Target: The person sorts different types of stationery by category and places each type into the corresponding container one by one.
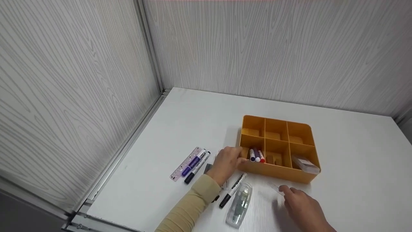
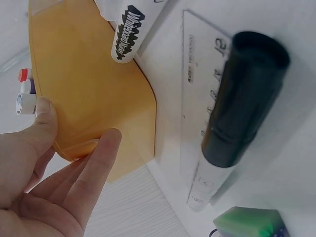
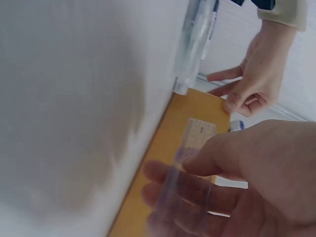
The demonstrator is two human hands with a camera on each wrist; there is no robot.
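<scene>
At the near left corner of the orange compartment box (image 1: 276, 170), my left hand (image 1: 228, 162) grips the rim. The left wrist view shows the thumb (image 2: 45, 116) on the rim and the fingers along the outer wall. Between thumb and fingers my right hand (image 1: 302, 204) pinches a clear plastic ruler (image 3: 202, 129), held just in front of the box. Three capped markers (image 1: 257, 155) stand in the box's near left compartment. A clear case with a white label (image 1: 305, 164) leans in the near right one, and small brown blocks (image 1: 273, 160) sit in the middle one.
Left of the box lie a pink ruler (image 1: 186, 163), a purple marker (image 1: 193, 164) and a black-capped marker (image 1: 197, 167). Nearer me are another whiteboard marker (image 1: 232, 190) and a clear pencil case (image 1: 239, 206) with green inside. Pale panels (image 1: 257, 48) wall the table's back and left.
</scene>
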